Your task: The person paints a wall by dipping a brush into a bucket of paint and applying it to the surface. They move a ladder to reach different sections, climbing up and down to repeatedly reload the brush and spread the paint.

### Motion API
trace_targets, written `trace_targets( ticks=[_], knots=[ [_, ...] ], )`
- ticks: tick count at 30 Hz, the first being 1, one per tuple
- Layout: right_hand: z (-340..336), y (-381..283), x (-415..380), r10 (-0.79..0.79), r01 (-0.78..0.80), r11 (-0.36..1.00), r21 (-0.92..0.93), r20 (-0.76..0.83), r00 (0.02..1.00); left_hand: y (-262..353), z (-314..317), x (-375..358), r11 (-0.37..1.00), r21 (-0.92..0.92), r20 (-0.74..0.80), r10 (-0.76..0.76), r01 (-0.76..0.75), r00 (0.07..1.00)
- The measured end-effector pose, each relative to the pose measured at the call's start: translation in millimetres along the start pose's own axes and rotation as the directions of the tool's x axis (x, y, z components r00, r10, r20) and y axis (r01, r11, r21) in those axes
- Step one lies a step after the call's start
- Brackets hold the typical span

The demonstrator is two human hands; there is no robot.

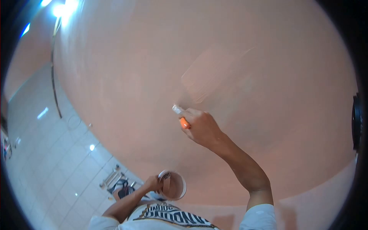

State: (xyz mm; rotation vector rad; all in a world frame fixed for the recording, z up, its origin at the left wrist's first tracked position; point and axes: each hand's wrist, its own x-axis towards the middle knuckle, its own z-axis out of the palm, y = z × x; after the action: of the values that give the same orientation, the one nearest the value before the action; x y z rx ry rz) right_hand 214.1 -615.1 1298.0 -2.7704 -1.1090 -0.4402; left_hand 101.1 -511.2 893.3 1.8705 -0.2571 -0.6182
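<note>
Hands [203, 126], one brush [180, 115], one paint pot [174, 185]

A broad, flat salmon-pink painted wall [126, 73] is seen across most of the view, and on it, toward one o'clock from the centre, a rectangular patch of wetter, duller pink brush streaks [209, 74] is marked. An orange-handled paintbrush with a silvery metal ferrule [181, 117] is shown at the centre, while at six o'clock a small round white paint pot [173, 185] is filled with brownish-pink paint above a white shirt printed with black block lettering and gold trim [168, 216]. At eight o'clock a glossy floor of pale grey-white square tiles [46, 161] is crossed by a grid of thin darker grout lines.
</note>
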Motion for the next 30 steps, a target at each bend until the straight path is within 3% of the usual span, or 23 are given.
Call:
trace_targets(
  ticks=[2, 3, 4, 6, 9, 12, 14, 15, 18, 19, 20, 22, 25, 27, 28, 29, 30],
  knots=[
    [-39.0, 2.0, 16.9, 0.021, -0.018, 0.998, -0.065, 0.045, 0.999, 3.9, -6.0, -0.3, 0.985, -0.103, 0.124, -0.125, 0.138, 0.984],
    [-63.4, 2.8, 28.7, 0.031, -0.024, 0.995, -0.094, 0.074, 0.997, -16.7, 3.7, 10.1, 0.999, -0.026, 0.049, -0.028, 0.030, 0.998],
    [-94.1, 14.9, 36.3, -0.122, 0.107, 0.950, -0.292, -0.032, 0.992, -14.4, 4.4, 11.2, 0.998, 0.055, 0.005, -0.023, 0.023, 1.000],
    [-170.6, 18.8, 58.3, -0.246, 0.133, 0.838, -0.529, -0.149, 0.958, -15.3, 2.4, 11.8, 0.993, 0.110, -0.020, -0.032, 0.034, 0.999],
    [-286.0, -10.4, 97.2, -0.356, 0.000, 0.630, -0.777, -0.288, 0.889, -25.2, 8.6, 9.7, 0.996, 0.074, 0.026, -0.054, 0.052, 0.998],
    [-337.8, -49.2, 118.5, -0.433, -0.160, 0.435, -0.886, -0.362, 0.826, -2.6, -4.2, 6.9, 0.994, 0.094, 0.042, -0.056, 0.052, 0.998],
    [-328.9, -42.9, 121.1, -0.489, -0.171, 0.337, -0.926, -0.327, 0.809, 17.5, -14.4, -3.9, 0.993, 0.041, 0.078, -0.113, 0.110, 0.991],
    [-307.0, -20.0, 114.6, -0.479, -0.027, 0.480, -0.877, -0.287, 0.830, 10.9, -11.0, -2.7, 0.994, 0.058, 0.074, -0.093, 0.089, 0.993],
    [-167.9, 33.8, 80.9, -0.218, 0.009, 0.285, -0.959, -0.056, 0.974, 0.6, -6.3, 6.4, 0.996, 0.066, 0.083, -0.069, 0.063, 0.994],
    [-111.5, 29.1, 61.5, -0.365, 0.071, 0.252, -0.965, -0.027, 0.931, 6.2, -9.6, 3.3, 0.995, 0.039, 0.099, -0.093, 0.089, 0.991],
    [-76.1, -5.4, 43.1, -0.288, 0.206, 0.260, -0.944, 0.128, 0.949, 9.5, -12.6, 0.7, 0.993, 0.016, 0.117, -0.118, 0.117, 0.986],
    [-10.0, -23.4, 19.3, -0.174, 0.473, 0.617, -0.629, 0.478, 0.861, 9.3, -13.5, 0.6, 0.995, 0.092, 0.095, -0.041, 0.032, 0.995],
    [11.0, -25.0, 30.2, -0.287, 0.332, 0.917, -0.220, 0.215, 0.934, 6.8, -10.8, 2.3, 0.983, 0.185, 0.046, -0.009, 0.001, 0.999],
    [-27.5, -2.3, 62.6, 0.024, 0.096, 0.953, -0.289, 0.386, 0.922, 1.6, -5.8, 1.1, 0.980, 0.198, 0.021, -0.026, 0.021, 0.999],
    [-76.6, -9.6, 86.4, 0.189, -0.036, 0.928, -0.372, 0.383, 0.904, 1.3, -4.6, 1.6, 0.983, 0.183, 0.017, -0.035, 0.031, 0.999],
    [-115.3, 8.9, 99.9, -0.075, 0.128, 0.925, -0.359, 0.159, 0.984, 2.7, -3.6, 1.9, 0.985, 0.168, 0.013, -0.042, 0.040, 0.999],
    [-154.0, 27.4, 113.4, -0.329, 0.263, 0.863, -0.431, -0.085, 0.940, 11.2, -7.2, -0.3, 0.991, 0.112, 0.041, -0.074, 0.069, 0.996]
  ],
)
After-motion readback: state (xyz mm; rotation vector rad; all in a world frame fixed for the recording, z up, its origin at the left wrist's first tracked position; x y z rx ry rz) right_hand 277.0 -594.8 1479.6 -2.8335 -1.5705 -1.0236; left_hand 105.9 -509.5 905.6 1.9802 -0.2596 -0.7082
